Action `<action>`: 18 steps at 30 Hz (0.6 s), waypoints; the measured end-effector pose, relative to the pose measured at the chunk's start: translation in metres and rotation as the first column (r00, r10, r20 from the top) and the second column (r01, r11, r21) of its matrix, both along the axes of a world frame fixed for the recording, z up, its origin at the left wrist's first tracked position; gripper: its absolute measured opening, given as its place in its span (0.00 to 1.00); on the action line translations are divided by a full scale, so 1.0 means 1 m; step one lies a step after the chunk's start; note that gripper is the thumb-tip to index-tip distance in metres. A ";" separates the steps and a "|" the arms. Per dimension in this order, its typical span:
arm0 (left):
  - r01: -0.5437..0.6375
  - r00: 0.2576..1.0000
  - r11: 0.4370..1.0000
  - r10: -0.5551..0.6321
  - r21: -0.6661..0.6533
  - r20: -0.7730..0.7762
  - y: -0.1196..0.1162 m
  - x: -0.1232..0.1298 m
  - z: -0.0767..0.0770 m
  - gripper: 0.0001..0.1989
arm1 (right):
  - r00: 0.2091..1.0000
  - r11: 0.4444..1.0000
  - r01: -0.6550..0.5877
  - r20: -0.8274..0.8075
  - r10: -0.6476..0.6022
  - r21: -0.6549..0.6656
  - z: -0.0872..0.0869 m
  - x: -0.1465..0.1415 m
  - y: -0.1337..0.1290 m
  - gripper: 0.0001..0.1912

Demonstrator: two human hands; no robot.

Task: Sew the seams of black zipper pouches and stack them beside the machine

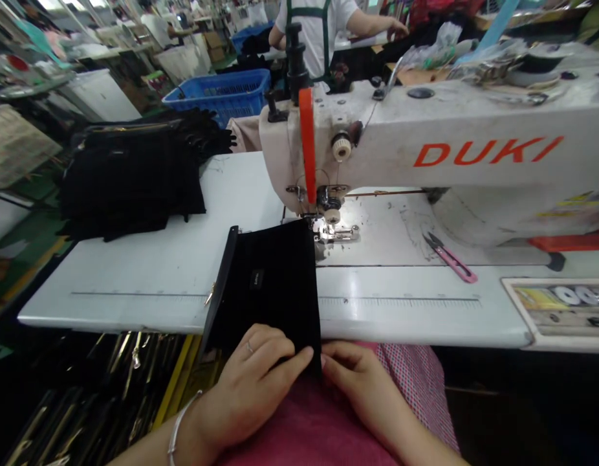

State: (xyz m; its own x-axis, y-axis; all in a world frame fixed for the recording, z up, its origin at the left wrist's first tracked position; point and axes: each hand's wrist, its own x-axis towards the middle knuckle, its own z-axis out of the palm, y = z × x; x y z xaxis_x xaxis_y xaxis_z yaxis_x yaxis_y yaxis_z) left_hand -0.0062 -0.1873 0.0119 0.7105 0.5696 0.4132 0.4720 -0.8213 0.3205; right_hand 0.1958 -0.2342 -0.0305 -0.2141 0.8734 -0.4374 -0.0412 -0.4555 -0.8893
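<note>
A black fabric pouch piece (280, 285) with a small label and a zipper along its left side lies on the white table, its far right corner at the needle area of the sewing machine (328, 213). My left hand (263, 369) grips the near edge of the pouch piece, thumb pressed on top and fingers curled. Against the near right corner, my right hand (352, 372) pinches the same edge between thumb and fingers. The parts of the fingers under the fabric are hidden.
A pile of black pouch pieces (134, 175) sits at the table's left end. Pink thread snips (449, 257) lie right of the needle. Behind stands a blue basket (222, 94), near a person in a white shirt (323, 32). Zippered black pieces (119, 375) fill the space below left.
</note>
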 end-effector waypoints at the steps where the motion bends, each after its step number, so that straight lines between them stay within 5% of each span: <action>1: 0.019 1.000 1.000 -0.019 0.017 0.009 -0.001 0.002 0.000 0.13 | 0.999 0.999 0.023 -0.029 -0.024 -0.036 -0.001 -0.002 -0.001 0.22; 7: 0.014 0.997 0.999 -0.018 0.050 0.078 -0.005 0.004 0.002 0.12 | 0.987 0.994 0.070 -0.141 -0.081 -0.085 0.006 -0.006 -0.007 0.23; 18: 0.118 0.989 0.988 -0.107 -0.101 0.102 -0.004 -0.003 -0.014 0.12 | 0.979 0.987 0.070 -0.180 -0.096 -0.145 0.007 -0.008 -0.015 0.22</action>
